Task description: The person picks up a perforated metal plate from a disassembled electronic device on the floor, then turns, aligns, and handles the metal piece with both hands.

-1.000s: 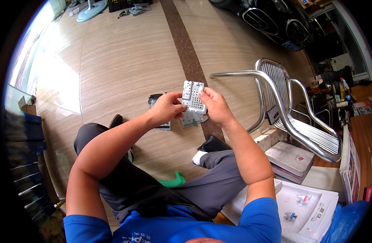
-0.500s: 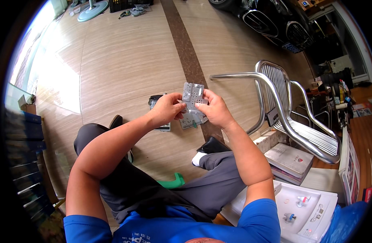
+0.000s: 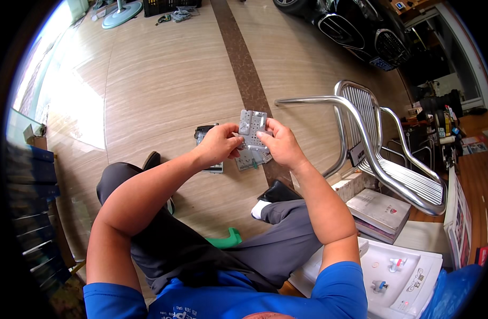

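A grey metal plate with rows of small holes (image 3: 252, 123) is held up between my two hands. My left hand (image 3: 221, 143) pinches its left side with thumb and fingers. On the opposite edge my right hand (image 3: 283, 141) grips it, the thumb lying on the face. Below the plate, on the floor, is a flat pale panel (image 3: 245, 162) with a small green piece on it, partly covered by my hands. Beside it, behind my left hand, sits a dark and silver device (image 3: 217, 168), mostly hidden by that hand.
A shiny metal bench (image 3: 361, 133) stands to the right, with books (image 3: 379, 208) and a white water dispenser (image 3: 401, 276) nearer me. Between my legs is a green plastic piece (image 3: 228, 239). Stacked blue boxes (image 3: 39, 186) line the left; a black vehicle (image 3: 355, 32) stands far right.
The plate has shifted and tilted very slightly in my fingers. Both hands keep their grip, and everything around them stays in place.
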The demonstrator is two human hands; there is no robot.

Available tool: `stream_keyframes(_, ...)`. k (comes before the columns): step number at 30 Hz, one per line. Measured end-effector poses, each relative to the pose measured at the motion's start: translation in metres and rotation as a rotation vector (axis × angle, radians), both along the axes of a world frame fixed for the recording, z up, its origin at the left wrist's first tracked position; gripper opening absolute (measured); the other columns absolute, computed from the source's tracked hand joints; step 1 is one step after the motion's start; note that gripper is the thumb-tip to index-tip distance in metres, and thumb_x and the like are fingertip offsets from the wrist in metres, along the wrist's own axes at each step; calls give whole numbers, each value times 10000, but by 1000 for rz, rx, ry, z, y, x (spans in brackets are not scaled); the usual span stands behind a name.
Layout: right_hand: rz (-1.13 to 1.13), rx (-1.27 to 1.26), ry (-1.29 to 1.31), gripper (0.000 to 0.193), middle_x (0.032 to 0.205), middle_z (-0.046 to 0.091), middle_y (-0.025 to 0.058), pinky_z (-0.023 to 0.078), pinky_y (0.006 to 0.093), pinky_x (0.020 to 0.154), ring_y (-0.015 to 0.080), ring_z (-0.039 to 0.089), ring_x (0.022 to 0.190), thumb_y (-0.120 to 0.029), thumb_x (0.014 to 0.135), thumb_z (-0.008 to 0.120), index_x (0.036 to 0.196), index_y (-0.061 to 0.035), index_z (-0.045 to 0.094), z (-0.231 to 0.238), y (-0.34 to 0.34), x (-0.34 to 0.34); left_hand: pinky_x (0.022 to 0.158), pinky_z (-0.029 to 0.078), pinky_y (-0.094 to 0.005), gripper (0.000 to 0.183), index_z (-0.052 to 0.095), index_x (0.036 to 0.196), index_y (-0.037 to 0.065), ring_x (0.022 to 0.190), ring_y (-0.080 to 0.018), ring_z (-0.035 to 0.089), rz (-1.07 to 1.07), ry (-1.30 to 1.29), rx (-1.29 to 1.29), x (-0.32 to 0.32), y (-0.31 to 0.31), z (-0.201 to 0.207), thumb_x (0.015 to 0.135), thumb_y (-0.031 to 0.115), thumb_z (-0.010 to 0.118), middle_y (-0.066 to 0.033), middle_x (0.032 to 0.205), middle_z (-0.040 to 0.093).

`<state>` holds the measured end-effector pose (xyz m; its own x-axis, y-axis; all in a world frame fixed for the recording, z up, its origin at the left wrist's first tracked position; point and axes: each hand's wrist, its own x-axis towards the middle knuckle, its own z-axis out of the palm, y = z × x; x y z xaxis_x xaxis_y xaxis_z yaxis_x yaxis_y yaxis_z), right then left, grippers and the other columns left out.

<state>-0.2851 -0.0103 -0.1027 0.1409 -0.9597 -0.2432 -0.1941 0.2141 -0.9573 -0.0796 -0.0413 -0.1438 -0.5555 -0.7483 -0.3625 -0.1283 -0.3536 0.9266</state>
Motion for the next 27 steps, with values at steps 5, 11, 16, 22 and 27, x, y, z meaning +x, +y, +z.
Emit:
stream_keyframes(5,56,-74,105,440,1196,647,91,516,288,910,127,623,1045,-21,904,627,1328,30,520,0,3,-1,640,566,-262,278,596,1227,15,713,-115,678,4,1,8,0,0,2,1001,176,574,-71,906,693)
stream_keyframes(11,76,-98,185,435,1159,661,85,511,294,911,122,617,1038,-20,908,620,1330,27,522,3,2,-2,666,570,-264,264,598,1212,4,728,-107,663,-10,-9,16,0,0,8,1012,172,562,-60,908,677)
stream_keyframes(16,21,-113,151,354,1139,687,134,515,318,915,168,648,1048,-20,914,593,1262,36,563,5,2,3,629,555,-261,269,604,1214,14,718,-116,675,-12,-9,8,1,-1,1,1008,182,567,-71,912,693)
stream_keyframes(22,47,-111,46,371,1135,691,115,521,298,896,139,644,1024,-16,926,588,1292,30,559,4,1,1,663,548,-279,279,607,1216,2,757,-118,661,57,71,16,3,-10,1,1037,197,517,-61,949,684)
stream_keyframes(27,105,-15,127,432,1201,655,95,504,297,945,131,615,1080,-9,947,578,1369,41,497,11,4,2,672,537,-269,274,615,1170,17,743,-114,637,144,86,51,5,-15,11,1052,237,503,-42,928,667)
